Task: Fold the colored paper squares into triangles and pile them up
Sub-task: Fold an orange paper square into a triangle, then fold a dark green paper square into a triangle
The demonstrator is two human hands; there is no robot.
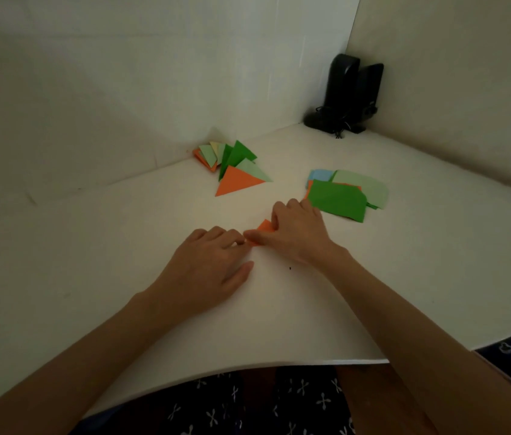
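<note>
Two hands meet near the middle of the white counter [97, 246]. The left hand [207, 262] lies knuckles up, its fingers [229, 238] bent with the tips at the left corner of one orange paper [263, 228]; whether they grasp it or only press cannot be told. Behind it, against the back wall, lies a loose pile of triangles [235, 180]. About eight show: two orange, two dark green, three pale green and one yellow, overlapping. The orange paper lies flat on the counter, mostly hidden. The right hand [298, 237] grasps it, thumb at its near edge and curled fingers on top. Just right of that hand is one stack of squares [337, 199], dark green on top, with orange, blue and pale green sheets under it. Two black speakers [353, 89] stand in the far corner.
</note>
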